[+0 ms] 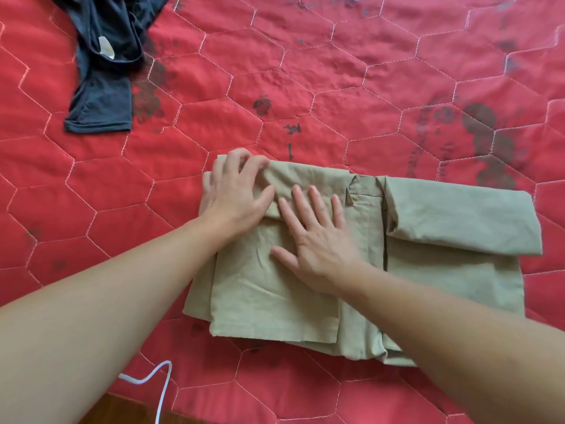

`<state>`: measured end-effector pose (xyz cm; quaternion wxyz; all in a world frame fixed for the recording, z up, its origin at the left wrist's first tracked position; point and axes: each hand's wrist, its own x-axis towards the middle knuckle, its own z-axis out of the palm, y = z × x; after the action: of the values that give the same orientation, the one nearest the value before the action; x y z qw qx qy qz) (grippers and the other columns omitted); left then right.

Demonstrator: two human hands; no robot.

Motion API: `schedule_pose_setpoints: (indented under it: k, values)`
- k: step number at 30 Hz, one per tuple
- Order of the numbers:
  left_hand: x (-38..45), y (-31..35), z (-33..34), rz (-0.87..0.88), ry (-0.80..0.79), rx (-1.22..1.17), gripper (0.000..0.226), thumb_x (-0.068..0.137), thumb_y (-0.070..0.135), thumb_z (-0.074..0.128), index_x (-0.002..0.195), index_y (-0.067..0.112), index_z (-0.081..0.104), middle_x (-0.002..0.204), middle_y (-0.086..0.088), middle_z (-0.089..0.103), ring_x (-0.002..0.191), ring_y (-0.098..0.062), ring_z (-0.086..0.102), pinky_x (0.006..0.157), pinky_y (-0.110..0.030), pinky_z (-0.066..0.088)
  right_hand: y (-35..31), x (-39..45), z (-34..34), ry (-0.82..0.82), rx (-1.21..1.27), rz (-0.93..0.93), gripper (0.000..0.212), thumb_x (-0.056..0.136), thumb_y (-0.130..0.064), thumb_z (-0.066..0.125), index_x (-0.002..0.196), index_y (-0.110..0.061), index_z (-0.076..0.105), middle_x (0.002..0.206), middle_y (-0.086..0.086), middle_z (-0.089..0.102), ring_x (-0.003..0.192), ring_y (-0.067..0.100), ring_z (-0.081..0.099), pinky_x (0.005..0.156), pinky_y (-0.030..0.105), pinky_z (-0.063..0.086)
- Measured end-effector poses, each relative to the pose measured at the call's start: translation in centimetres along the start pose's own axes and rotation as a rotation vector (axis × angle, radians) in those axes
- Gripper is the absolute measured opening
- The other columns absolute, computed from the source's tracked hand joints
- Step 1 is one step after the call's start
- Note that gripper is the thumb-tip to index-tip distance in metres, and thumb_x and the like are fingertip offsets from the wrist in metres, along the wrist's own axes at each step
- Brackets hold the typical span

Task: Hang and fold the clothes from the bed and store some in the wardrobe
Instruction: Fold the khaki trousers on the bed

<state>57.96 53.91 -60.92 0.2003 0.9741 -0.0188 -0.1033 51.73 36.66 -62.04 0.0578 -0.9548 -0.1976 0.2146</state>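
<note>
White cable (159,381): near you, well behind your wrists.
Right hand (318,237): fingers straight and spread, pressing flat on the khaki shirt (443,228).
Left hand (235,191): fingers curled, gripping the shirt's folded edge.
Dark T-shirt (104,62): far beyond your fingertips on the red quilt (336,71).

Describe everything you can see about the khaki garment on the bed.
The khaki garment is a plain, woven-looking, beige-green piece, partly folded into a rough rectangle and lying flat on the red quilted bedspread. A flap is folded over along its far edge, and a seamed, collar-like detail shows near the middle. Layered edges stick out at the near side. The left hand grips its far-left corner; the right hand presses flat on its left half.
</note>
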Motion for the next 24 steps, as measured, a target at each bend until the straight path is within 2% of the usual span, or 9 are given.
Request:
schedule_pose_setpoints:
  k: [2,5,10,13,15,17,20,22,24]
  values:
    - [-0.2,-0.8,1.0,0.05,-0.023,0.185,0.05,0.095,0.049,0.041,0.144,0.039,0.033,0.156,0.004,0.022,0.142,-0.019,0.016,0.111,-0.044,0.011,-1.0,1.0,0.1,0.084,0.068,0.057,0.076,0.09,-0.067,0.018,0.155,-0.031,0.002,0.163,0.006,-0.005,0.149,0.029,-0.007,0.117,0.056,-0.007]
    - [0.5,-2.4,1.9,0.081,-0.141,0.271,0.058,0.098,0.054,0.019,0.153,0.04,0.007,0.163,0.007,-0.002,0.149,-0.016,-0.007,0.117,-0.051,-0.003,-0.8,2.2,0.1,0.169,0.087,0.074,0.074,0.091,-0.065,0.019,0.155,-0.03,0.008,0.164,0.007,0.001,0.15,0.029,-0.002,0.117,0.055,-0.006]
    - [1.4,-2.7,2.0,0.093,-0.183,0.261,0.06,0.099,0.054,0.022,0.153,0.039,0.0,0.163,0.004,-0.01,0.149,-0.016,-0.012,0.119,-0.05,-0.006,-0.2,2.6,0.1,0.073,0.001,0.065,0.076,0.093,-0.066,0.022,0.155,-0.029,-0.004,0.163,0.007,-0.012,0.149,0.027,-0.013,0.116,0.053,-0.012]
    - [-0.3,-1.7,1.7,-0.076,-0.022,0.09,0.066,0.098,0.047,0.039,0.154,0.032,0.008,0.164,-0.001,0.001,0.15,-0.019,0.0,0.119,-0.046,0.006,-0.3,2.9,-0.8,0.016,-0.01,0.055,0.079,0.093,-0.066,0.024,0.154,-0.027,-0.007,0.162,0.007,-0.016,0.148,0.028,-0.015,0.116,0.055,-0.011]
    - [-1.8,-0.5,1.3,-0.372,0.123,-0.158,0.074,0.093,0.043,0.053,0.154,0.026,0.015,0.161,-0.006,0.017,0.146,-0.025,0.019,0.114,-0.043,0.018,0.1,2.5,-1.1,-0.004,-0.025,0.031,0.079,0.093,-0.065,0.025,0.154,-0.027,-0.008,0.162,0.007,-0.016,0.148,0.028,-0.016,0.116,0.055,-0.01]
    - [-2.3,0.9,0.9,-0.597,0.177,-0.329,0.073,0.089,0.04,0.06,0.15,0.019,0.026,0.15,-0.011,0.038,0.137,-0.03,0.035,0.109,-0.038,0.027,0.4,1.7,-0.9,0.003,-0.049,0.024,0.077,0.094,-0.064,0.024,0.154,-0.028,-0.008,0.162,0.006,-0.017,0.148,0.027,-0.017,0.116,0.054,-0.011]
    - [-1.0,1.2,0.0,-0.711,0.142,-0.466,0.058,0.082,0.039,0.069,0.13,0.011,0.051,0.127,-0.009,0.061,0.118,-0.029,0.056,0.095,-0.03,0.041,0.1,0.8,-0.4,-0.004,-0.006,0.053,0.076,0.094,-0.063,0.024,0.154,-0.027,-0.006,0.162,0.004,-0.017,0.148,0.026,-0.018,0.116,0.054,-0.012]
    - [0.1,0.5,-1.2,-0.779,0.028,-0.68,0.05,0.077,0.035,0.077,0.117,0.009,0.063,0.114,-0.006,0.068,0.099,-0.024,0.066,0.085,-0.03,0.053,0.0,0.9,-0.8,-0.006,0.083,0.05,0.073,0.095,-0.061,0.027,0.155,-0.029,0.0,0.163,0.003,-0.012,0.149,0.025,-0.014,0.117,0.053,-0.009]
    - [0.2,-0.2,-2.3,-0.784,-0.121,-0.785,0.04,0.076,0.031,0.08,0.108,0.011,0.067,0.098,0.0,0.071,0.078,-0.012,0.067,0.059,-0.022,0.053,0.4,0.7,-1.6,0.078,0.26,0.06,0.065,0.096,-0.057,0.031,0.153,-0.036,0.011,0.164,0.001,-0.003,0.15,0.022,-0.006,0.117,0.053,-0.006]
